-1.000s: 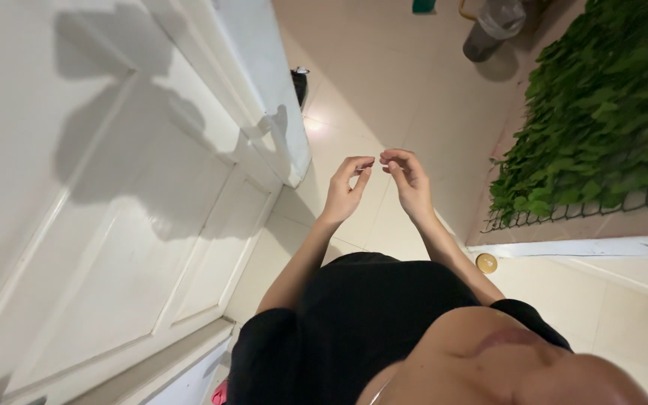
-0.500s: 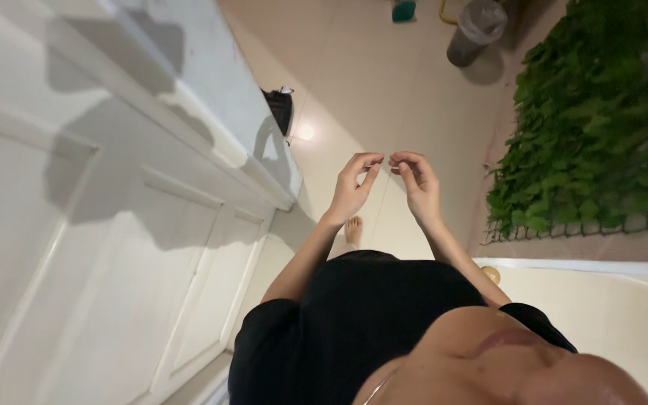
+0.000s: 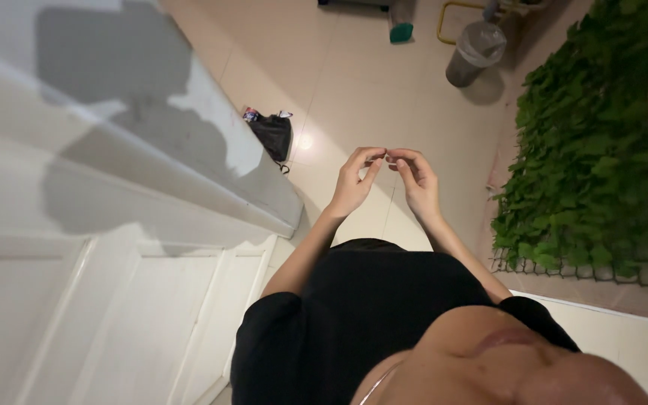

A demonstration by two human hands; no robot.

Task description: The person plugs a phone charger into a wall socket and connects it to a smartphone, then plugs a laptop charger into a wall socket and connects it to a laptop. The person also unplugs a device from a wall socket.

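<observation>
My left hand (image 3: 354,184) and my right hand (image 3: 416,180) are raised in front of my black shirt, above a beige tiled floor (image 3: 354,82). Their fingertips meet in a pinch at the top. Thumb and forefinger of each hand close on something tiny between them, too small to identify. The other fingers are curled loosely. Both forearms are bare.
A white panelled door and frame (image 3: 114,300) fill the left side. A small black bag (image 3: 273,135) lies at the frame's foot. Leafy green plants (image 3: 601,142) behind low wire mesh (image 3: 564,268) line the right. A grey bin (image 3: 474,52) and a teal object (image 3: 401,31) stand ahead.
The view has moved forward along the floor, showing more of the black bag and the bin. My fingertips, slightly apart before, now touch in a pinch.
</observation>
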